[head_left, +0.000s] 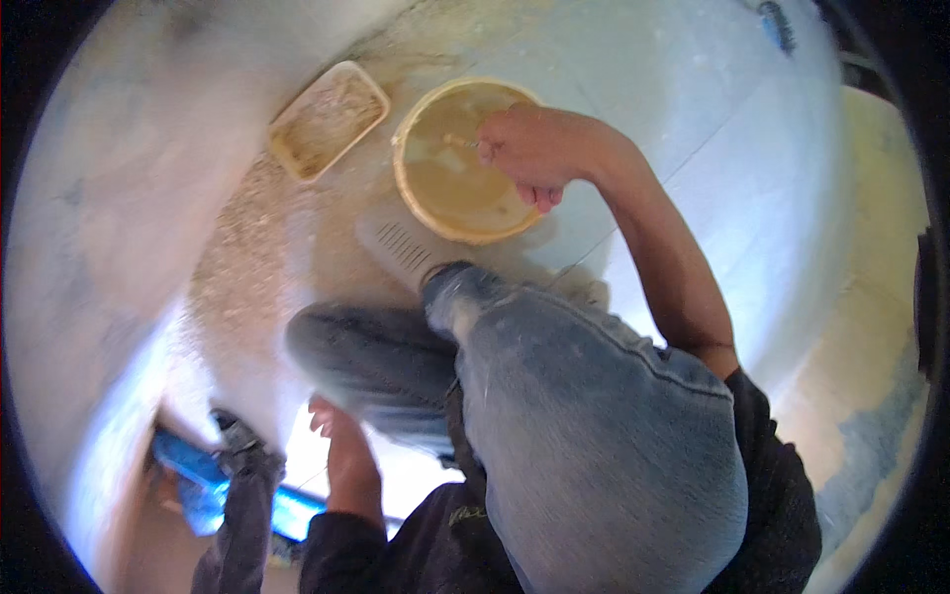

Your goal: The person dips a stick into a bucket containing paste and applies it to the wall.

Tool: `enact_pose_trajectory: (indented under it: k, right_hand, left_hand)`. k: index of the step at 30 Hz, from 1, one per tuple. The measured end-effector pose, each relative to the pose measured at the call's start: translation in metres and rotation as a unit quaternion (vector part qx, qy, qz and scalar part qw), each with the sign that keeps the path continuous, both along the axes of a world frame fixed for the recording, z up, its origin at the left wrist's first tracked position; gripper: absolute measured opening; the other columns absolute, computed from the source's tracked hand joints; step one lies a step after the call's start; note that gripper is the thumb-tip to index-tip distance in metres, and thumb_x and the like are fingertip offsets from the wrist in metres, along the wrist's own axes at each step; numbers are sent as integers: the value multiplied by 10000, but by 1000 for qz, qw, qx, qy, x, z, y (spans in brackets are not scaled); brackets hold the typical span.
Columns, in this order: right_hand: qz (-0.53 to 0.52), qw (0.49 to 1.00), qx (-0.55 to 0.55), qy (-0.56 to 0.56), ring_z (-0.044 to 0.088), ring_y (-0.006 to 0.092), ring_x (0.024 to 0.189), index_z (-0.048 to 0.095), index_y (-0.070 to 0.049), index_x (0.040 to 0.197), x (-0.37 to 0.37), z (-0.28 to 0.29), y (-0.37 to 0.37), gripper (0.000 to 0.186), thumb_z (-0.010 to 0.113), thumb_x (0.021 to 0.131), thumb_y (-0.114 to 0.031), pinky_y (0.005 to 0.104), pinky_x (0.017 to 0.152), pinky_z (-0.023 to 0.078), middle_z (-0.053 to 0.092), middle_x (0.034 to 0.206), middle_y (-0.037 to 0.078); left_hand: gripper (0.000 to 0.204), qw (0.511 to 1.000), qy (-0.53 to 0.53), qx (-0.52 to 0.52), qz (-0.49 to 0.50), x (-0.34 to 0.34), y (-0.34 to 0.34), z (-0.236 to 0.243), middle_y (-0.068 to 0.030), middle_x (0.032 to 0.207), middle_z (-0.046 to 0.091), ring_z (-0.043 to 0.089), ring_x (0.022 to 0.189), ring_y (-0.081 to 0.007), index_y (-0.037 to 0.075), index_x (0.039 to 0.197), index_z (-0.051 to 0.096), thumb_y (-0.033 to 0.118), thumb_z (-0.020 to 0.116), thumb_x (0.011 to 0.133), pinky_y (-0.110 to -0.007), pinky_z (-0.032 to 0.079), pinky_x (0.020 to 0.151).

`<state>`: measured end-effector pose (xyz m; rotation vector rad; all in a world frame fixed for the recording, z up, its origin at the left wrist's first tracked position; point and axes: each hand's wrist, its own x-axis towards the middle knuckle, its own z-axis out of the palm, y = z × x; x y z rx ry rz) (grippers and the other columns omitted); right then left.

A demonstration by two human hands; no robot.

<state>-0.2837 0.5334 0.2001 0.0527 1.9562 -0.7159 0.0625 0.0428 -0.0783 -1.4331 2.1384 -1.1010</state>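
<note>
My right hand (539, 148) is over a round tub (399, 176) with a pale yellow rim, its fingers closed. From between them sticks a thin tool with a yellowish end (457, 142); most of it is covered by the hand, so its exact kind is unclear. Cloudy tan liquid (455, 198) fills the tub. My left hand (341, 445) hangs low beside my bent knee, away from the tub. Its fingers look loosely apart, and I see nothing in them.
Left of the tub lies a shallow rectangular tray (330, 121) with dirty residue inside. Loose brown debris (242, 233) covers the floor along the left wall. My sandal (401, 247) is close to the tub. A blue brush-like object (777, 28) lies at the far right.
</note>
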Motion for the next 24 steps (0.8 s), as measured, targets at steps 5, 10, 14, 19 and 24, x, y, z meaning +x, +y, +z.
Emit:
enact_pose_trajectory:
  k: [5,10,14,19,24]
  right_hand:
    - [-46,993,-81,73,652,255,508,569,65,683,6,-38,1,322,381,879,-108,346,472,543,620,574,174]
    - [-20,984,-114,138,634,237,489,575,59,750,13,-53,-4,265,380,864,-78,353,454,511,611,565,153]
    - [-44,975,-149,158,590,208,457,544,11,925,20,-42,3,180,387,855,-40,345,431,450,561,554,102]
    - [-110,970,-179,121,569,197,441,523,-14,947,26,-41,10,160,390,858,-21,337,420,439,539,569,91]
    - [-115,968,-171,143,550,171,430,517,-19,951,26,-41,18,143,385,922,-67,321,401,436,541,628,85]
  left_hand:
    - [502,973,177,132,67,-25,7,33,-213,1306,472,507,1134,-341,139,1293,495,457,389,919,-497,445,909]
    - [503,971,186,145,44,-31,22,54,-199,1314,470,502,1146,-338,137,1300,489,457,379,928,-499,439,922]
    - [504,969,190,148,45,-34,23,58,-187,1321,468,498,1156,-336,135,1306,483,457,372,936,-500,435,932]
    - [505,968,191,155,43,-37,26,54,-172,1329,465,492,1168,-333,133,1314,477,457,362,945,-502,429,944]
    - [506,965,202,159,49,-36,30,50,-157,1338,462,487,1180,-331,131,1322,470,457,353,954,-504,424,956]
